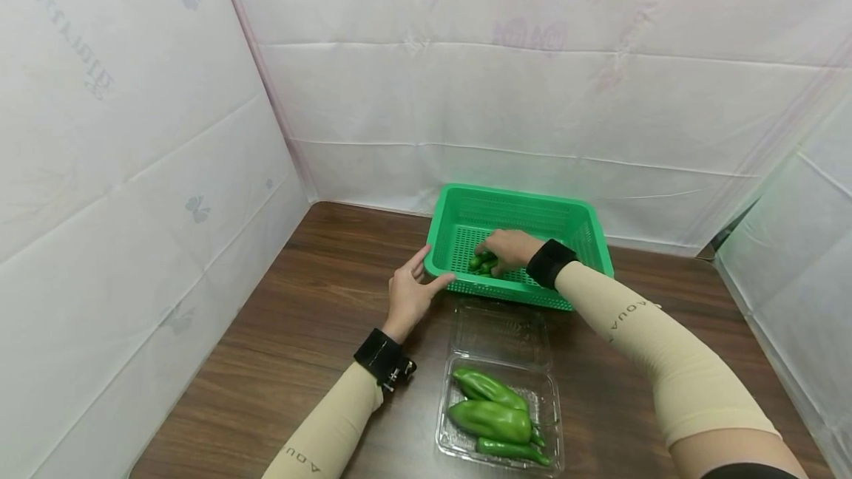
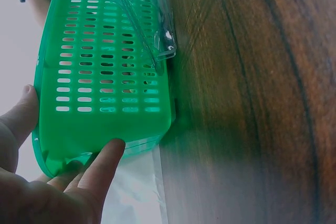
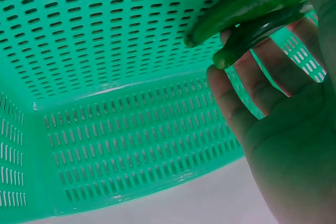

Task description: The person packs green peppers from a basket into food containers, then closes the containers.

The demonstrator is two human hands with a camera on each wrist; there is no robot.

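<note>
Right hand (image 1: pixel 509 248) grip is closing around two slender dark green peppers (image 3: pixel 247 17) inside the green perforated plastic basket (image 1: pixel 459 207). Left hand (image 1: pixel 407 294) is bracing the basket's near-left corner, thumb and fingers straight against the rim. Just in front, a clear plastic clamshell tray (image 1: pixel 546 398) is holding three larger green peppers (image 1: pixel 492 420) on the dark wooden surface (image 1: pixel 313 316).

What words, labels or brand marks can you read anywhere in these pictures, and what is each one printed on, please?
"AQUA": on the right sleeve, curving along the forearm.
"AQU": on the left sleeve; any further letters are out of sight.
Faint grey script on the left wall covering: too pale to read.
Green basket and clear container: no text seen.
</note>
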